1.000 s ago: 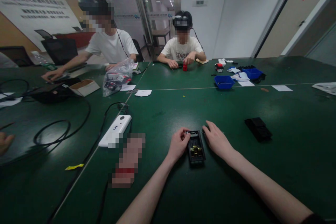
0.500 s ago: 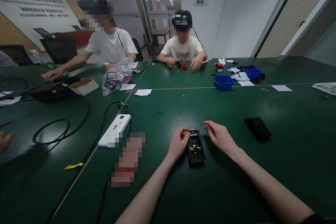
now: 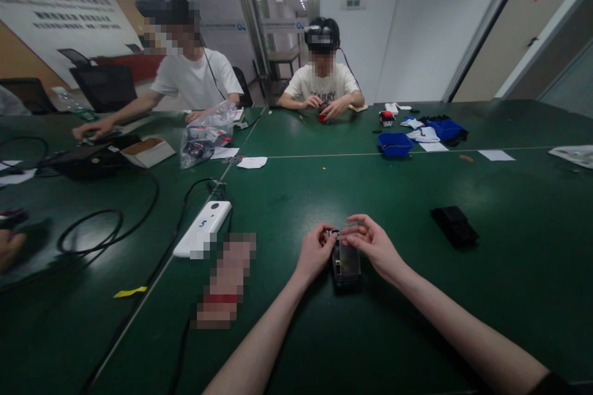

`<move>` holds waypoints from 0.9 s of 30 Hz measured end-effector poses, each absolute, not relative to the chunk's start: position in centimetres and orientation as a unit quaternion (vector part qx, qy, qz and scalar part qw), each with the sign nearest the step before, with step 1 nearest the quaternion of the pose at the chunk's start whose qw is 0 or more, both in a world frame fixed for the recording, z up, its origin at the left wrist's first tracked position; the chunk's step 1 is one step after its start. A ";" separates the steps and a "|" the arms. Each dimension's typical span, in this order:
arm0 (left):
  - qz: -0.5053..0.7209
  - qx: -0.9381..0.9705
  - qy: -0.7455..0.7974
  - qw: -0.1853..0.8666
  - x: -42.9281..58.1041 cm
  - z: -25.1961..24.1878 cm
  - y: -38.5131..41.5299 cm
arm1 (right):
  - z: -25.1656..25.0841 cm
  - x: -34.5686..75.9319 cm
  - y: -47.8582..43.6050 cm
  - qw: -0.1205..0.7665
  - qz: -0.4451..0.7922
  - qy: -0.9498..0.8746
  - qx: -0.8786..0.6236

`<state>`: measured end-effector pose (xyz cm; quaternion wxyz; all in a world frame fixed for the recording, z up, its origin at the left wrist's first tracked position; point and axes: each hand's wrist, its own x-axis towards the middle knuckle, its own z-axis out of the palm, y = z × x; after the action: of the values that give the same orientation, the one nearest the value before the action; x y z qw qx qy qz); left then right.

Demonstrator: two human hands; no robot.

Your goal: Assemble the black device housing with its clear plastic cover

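Observation:
A black rectangular case (image 3: pixel 347 281) lies on the green table in front of me, with a little gold-coloured metal visible inside. My left hand (image 3: pixel 319 250) grips its upper left side, fingers curled round the edge. My right hand (image 3: pixel 370 241) is over the upper right of the case, and its fingers pinch a thin, see-through flat piece (image 3: pixel 349 260) that covers part of the inside. The far edge of the case is partly hidden by my fingers. To the right, a black block-like object (image 3: pixel 454 226) rests on the table.
A white power bank (image 3: pixel 204 228) and a pixelated pinkish object (image 3: pixel 229 278) lie left on the green table (image 3: pixel 287 345). Black cables run further left. Across sit two people, a plastic bag (image 3: pixel 208 136) and a blue tray (image 3: pixel 395 144). Part of another hand shows at the left edge.
My right hand has moved left over the case, and a see-through piece now covers much of its inside. My left hand has stayed put. The person opposite has brought both hands together round the red object.

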<state>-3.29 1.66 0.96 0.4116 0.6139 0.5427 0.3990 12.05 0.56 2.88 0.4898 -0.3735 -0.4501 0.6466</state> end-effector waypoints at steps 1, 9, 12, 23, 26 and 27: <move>0.399 0.615 0.542 0.410 -3.3 1.0 1.7 | 2.8 11.9 0.5 0.487 0.648 -0.452 -0.373; 0.400 0.613 0.543 0.411 -3.3 1.1 1.6 | 2.7 11.7 0.3 0.478 0.647 -0.461 -0.375; 0.400 0.614 0.541 0.413 -3.3 1.0 1.6 | 2.8 11.7 0.3 0.484 0.645 -0.456 -0.376; 0.402 0.617 0.533 0.416 -3.4 0.3 1.8 | 1.9 11.5 0.3 0.470 0.649 -0.475 -0.364; 0.402 0.616 0.531 0.421 -3.4 0.4 1.8 | 2.0 11.7 0.4 0.454 0.624 -0.514 -0.374; 0.402 0.616 0.530 0.421 -3.4 0.4 1.7 | 2.1 11.8 0.5 0.445 0.607 -0.536 -0.382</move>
<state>-3.37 1.75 0.43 0.4214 0.6163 0.5298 0.4023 11.82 0.46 2.06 0.4450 -0.3821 -0.5358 0.6073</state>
